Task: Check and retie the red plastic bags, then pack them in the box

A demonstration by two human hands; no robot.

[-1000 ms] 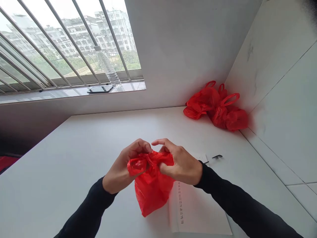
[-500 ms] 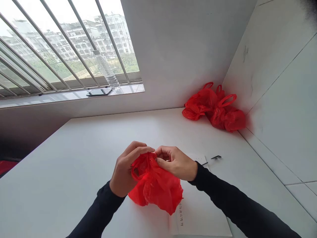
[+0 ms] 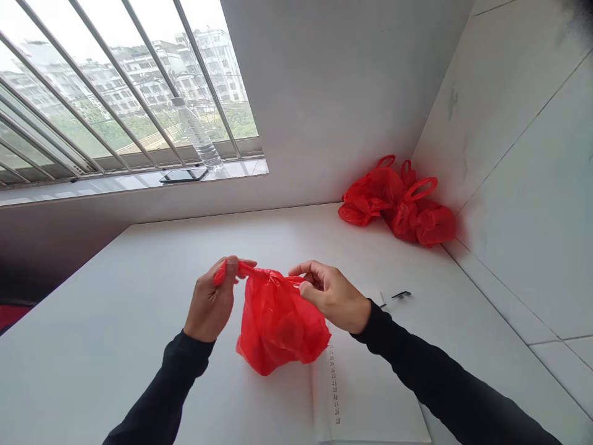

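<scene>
My left grip (image 3: 208,312) is closed round one twisted handle (image 3: 246,269) of the bulging red plastic bag (image 3: 280,327); my right grip (image 3: 334,298) pinches its other side. It's over the flat white worktop (image 3: 115,327), well apart from the crumpled red bags (image 3: 398,204) in the far right corner.

Left hand (image 3: 209,304) grips 1 twisted end of the red bag (image 3: 282,327), right hand (image 3: 337,300) pinches the other; 1 notebook (image 3: 375,395) lies close by on the bench (image 3: 139,296)!
</scene>
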